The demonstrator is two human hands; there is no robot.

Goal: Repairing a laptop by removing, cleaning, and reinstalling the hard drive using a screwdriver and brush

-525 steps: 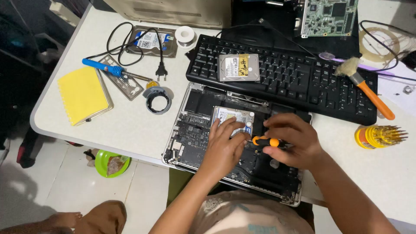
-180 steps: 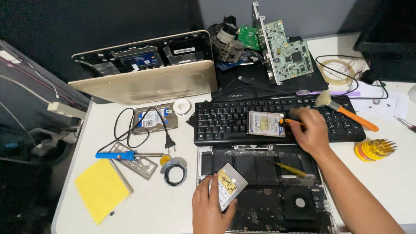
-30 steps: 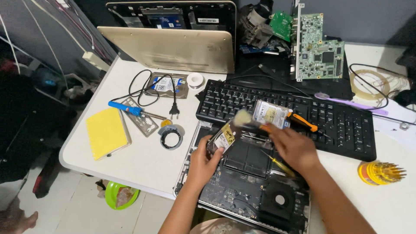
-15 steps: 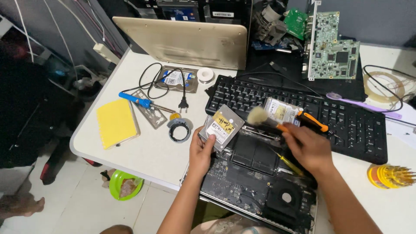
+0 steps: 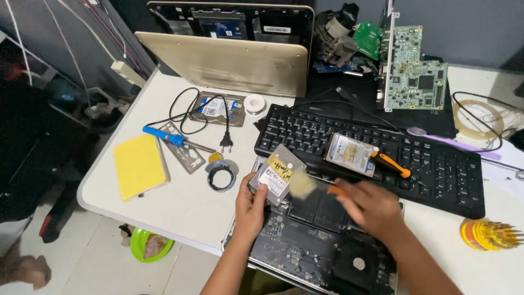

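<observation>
White worktop is crowded with parts. Over the opened laptop (image 5: 311,246), a hard drive (image 5: 277,173) is pinched in the left hand (image 5: 250,205), being dusted by a brush (image 5: 303,184) gripped in the right hand (image 5: 371,207); its underside probably wants turning next. Beyond lies a keyboard (image 5: 371,147).

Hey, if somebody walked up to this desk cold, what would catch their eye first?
Probably the left hand holding up a small hard drive while the right hand sweeps a brush across it, above the opened laptop. Next, the black keyboard behind, with a second drive lying on it.
</observation>
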